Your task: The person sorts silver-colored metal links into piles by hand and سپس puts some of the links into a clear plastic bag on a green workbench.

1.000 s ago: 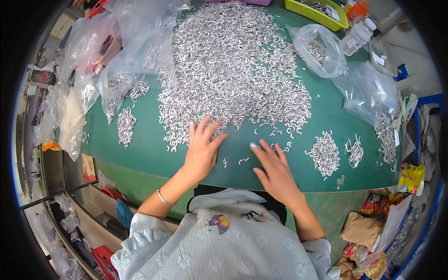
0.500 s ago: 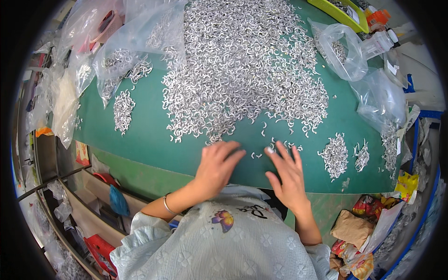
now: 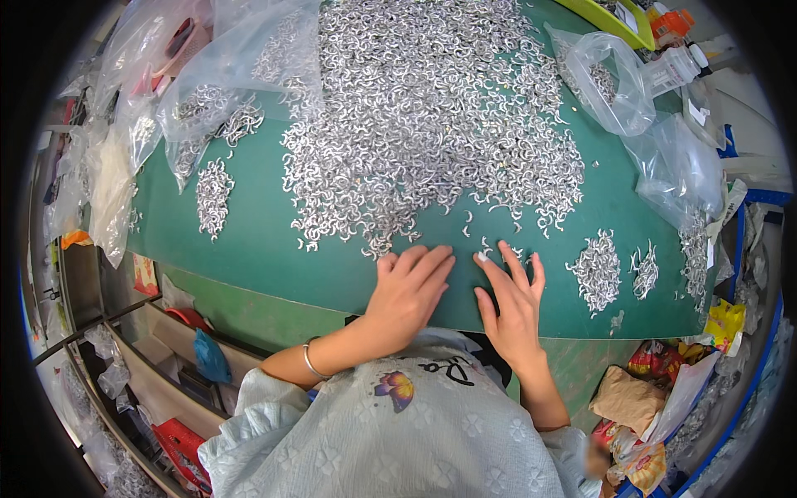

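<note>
A broad heap of small silvery crescent-shaped metal pieces (image 3: 432,124) covers the far middle of a green tabletop (image 3: 266,278). My left hand (image 3: 408,295) rests palm down near the front edge, just below the heap, its fingers side by side and slightly bent; the thumb is hidden beneath it. Beside it, my right hand (image 3: 513,307) has its fingers spread and thumb apart, fingertips touching the table by a few loose crescent pieces (image 3: 486,246). Nothing shows gripped in either hand.
Small piles of crescents lie at left (image 3: 214,199) and right (image 3: 596,272), with a smaller cluster (image 3: 643,270) beside the latter. Clear plastic bags (image 3: 610,83) flank the heap. A yellow-green tray (image 3: 610,21) stands far right. Compartments with a blue bag (image 3: 212,357) sit below left.
My left hand has shifted right, toward my right hand, and its fingers have drawn together. The right hand has barely moved. Fewer loose crescents show between the hands.
</note>
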A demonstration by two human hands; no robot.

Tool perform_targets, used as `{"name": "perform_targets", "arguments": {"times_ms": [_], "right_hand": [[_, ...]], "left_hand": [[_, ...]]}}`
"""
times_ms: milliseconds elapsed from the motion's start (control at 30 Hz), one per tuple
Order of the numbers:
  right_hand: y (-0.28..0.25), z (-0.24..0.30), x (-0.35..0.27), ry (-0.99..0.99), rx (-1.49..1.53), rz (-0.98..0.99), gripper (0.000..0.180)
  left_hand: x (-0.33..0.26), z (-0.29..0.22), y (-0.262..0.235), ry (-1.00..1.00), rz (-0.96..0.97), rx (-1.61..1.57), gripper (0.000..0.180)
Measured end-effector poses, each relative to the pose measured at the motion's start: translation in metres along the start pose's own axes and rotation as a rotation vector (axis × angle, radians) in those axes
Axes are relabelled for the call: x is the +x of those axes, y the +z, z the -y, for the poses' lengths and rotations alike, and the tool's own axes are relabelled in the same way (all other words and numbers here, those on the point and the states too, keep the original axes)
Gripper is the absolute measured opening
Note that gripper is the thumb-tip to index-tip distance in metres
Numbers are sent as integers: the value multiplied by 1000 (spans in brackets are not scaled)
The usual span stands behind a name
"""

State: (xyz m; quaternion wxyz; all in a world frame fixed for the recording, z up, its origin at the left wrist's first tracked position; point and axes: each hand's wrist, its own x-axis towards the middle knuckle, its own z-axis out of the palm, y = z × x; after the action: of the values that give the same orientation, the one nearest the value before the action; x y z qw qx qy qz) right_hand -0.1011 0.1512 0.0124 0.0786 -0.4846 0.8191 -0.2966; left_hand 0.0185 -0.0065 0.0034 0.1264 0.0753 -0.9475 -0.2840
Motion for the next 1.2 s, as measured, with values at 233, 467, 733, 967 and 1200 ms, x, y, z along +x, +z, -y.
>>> {"name": "perform_targets", "arguments": {"times_ms": [233, 467, 733, 967, 1200], "right_hand": [[0, -9, -5, 68, 12, -168, 32], [3, -21, 0, 123, -93, -198, 37], [6, -5, -2, 41, 99, -30, 39], [-6, -23, 17, 147, -28, -159, 42], [-8, -22, -7, 107, -40, -55, 43]], "left_hand": [[13, 1, 5, 14, 1, 32, 42], [16, 2, 23, 99, -4, -167, 43], [17, -5, 16, 70, 54, -244, 48], [37, -14, 9, 110, 61, -104, 42], [15, -5, 14, 90, 66, -243, 39]]}}
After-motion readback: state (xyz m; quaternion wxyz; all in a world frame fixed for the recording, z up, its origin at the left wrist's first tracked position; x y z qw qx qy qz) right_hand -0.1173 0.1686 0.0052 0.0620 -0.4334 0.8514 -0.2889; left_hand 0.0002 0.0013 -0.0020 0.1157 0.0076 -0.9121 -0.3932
